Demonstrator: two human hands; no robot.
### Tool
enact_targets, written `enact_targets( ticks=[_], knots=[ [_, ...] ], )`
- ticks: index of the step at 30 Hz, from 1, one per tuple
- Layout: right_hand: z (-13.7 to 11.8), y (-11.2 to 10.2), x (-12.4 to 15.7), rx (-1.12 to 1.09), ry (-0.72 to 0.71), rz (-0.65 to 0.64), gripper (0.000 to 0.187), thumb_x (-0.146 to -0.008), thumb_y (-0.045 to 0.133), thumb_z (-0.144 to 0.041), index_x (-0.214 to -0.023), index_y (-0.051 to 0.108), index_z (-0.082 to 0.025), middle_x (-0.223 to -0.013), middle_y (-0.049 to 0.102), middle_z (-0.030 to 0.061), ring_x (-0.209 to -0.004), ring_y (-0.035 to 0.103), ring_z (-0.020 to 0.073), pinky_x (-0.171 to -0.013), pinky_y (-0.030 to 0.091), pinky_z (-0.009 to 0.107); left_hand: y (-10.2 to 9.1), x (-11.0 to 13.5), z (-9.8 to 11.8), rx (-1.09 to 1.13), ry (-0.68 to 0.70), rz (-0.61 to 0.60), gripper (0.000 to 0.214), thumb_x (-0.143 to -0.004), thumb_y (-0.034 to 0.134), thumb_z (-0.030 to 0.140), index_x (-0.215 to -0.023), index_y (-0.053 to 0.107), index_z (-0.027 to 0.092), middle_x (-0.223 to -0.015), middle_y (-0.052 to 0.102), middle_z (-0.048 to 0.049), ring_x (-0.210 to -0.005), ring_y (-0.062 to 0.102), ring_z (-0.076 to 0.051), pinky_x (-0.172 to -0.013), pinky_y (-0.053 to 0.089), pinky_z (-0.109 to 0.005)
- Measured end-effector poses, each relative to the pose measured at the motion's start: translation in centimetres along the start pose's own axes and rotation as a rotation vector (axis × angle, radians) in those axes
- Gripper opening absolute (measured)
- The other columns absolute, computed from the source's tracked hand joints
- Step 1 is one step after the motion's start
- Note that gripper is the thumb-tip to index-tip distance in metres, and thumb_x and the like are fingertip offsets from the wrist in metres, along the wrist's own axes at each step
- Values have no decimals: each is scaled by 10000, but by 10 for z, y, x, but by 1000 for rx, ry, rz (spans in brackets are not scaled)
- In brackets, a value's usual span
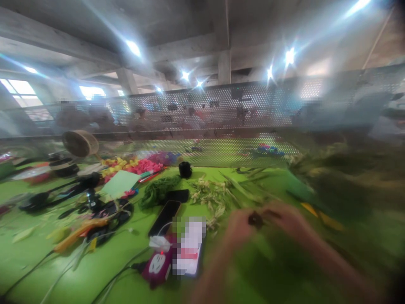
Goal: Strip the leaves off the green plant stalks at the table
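Note:
Both of my hands meet low in the picture, right of centre, and both are smeared by motion. My left hand (238,223) and my right hand (289,221) come together around a small dark thing (255,219) that I cannot name. The fingers look curled in a pinch on it. Green material (268,257), blurred, lies under and in front of the hands on the green table (95,274).
Two phones (164,217) lie left of my hands, with a maroon charger (156,264) and cables. Pale dried leaves (209,196), a green cord pile (158,190), pink and yellow flowers (139,165), a black cup (185,169) and tools sit further back. A perforated metal screen (221,105) closes the far side.

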State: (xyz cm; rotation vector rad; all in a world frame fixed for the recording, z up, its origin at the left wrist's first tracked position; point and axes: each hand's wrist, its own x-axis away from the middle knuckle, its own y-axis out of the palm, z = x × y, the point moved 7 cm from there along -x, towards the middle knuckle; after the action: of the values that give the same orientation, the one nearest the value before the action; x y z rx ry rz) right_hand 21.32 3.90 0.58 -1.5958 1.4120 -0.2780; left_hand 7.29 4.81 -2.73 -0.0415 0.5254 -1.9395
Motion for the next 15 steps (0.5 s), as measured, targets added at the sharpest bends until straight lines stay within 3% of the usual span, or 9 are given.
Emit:
enact_targets(
  ticks=[4,8,11,15],
  knots=[
    [13,-5,-5,-123,132,28,194,-779,578,-353,-730,707,-216,-715,716,18,-676,650,196,-613,486,282,3,-4,-16,379,-125,-86,278,-671,722,330,-865,683,135,-765,699,-63,-678,626,-158,-643,477,-254],
    [1,1,-3,-104,101,35,205,-808,561,-341,-750,714,-218,-735,719,13,-686,651,189,-633,489,279,-1,-11,-31,668,-185,64,379,-598,789,391,-814,640,118,-678,663,-46,-590,603,-132,-623,484,-258],
    [-16,5,2,-8,-3,38,200,-856,538,-311,-811,720,-241,-819,729,15,-745,655,179,-675,484,275,-6,-14,-36,566,-209,166,285,-628,754,345,-777,643,129,-643,650,-30,-572,589,-128,-600,478,-248],
    [-26,6,8,128,-94,67,211,-890,508,-305,-883,717,-278,-860,732,16,-755,659,168,-676,482,261,-14,-8,-20,149,-138,252,75,-700,657,223,-734,653,156,-677,666,-27,-636,582,-138,-615,455,-237]
  ],
)
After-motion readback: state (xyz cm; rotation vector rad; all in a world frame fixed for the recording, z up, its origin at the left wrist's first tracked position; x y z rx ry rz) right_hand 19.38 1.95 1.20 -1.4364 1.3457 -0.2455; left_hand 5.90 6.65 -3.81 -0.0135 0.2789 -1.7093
